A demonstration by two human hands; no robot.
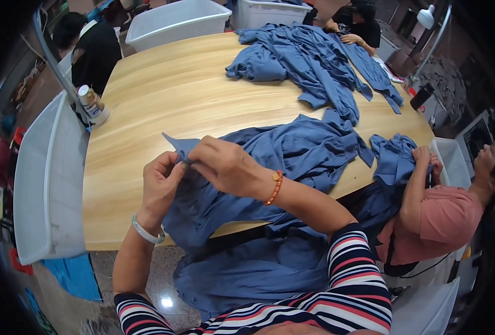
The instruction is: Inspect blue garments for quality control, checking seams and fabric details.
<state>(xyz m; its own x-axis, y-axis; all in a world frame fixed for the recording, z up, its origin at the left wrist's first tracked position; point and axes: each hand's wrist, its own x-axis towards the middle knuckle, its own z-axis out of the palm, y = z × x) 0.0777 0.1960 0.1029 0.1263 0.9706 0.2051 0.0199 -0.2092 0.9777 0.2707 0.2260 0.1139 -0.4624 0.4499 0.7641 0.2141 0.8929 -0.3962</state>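
Both my hands meet at the collar end of a blue shirt [264, 148], held up over the near part of the wooden table. My left hand [161, 181], with a pale bangle at the wrist, pinches the cloth just below a pointed collar tip. Against it, the fingers of my right hand [219, 162] are closed on the same spot; a beaded bracelet circles that wrist. Whatever lies between the fingertips is hidden. The shirt's body trails rightward across the table, and more blue cloth [247, 273] hangs over the near edge onto my lap.
A heap of blue garments [298, 61] covers the far right of the table [147, 100]. A bottle [93, 105] stands at the left edge beside a lamp arm. White bins [32, 184] flank the table. A co-worker in pink [437, 223] handles blue cloth at right; others sit beyond.
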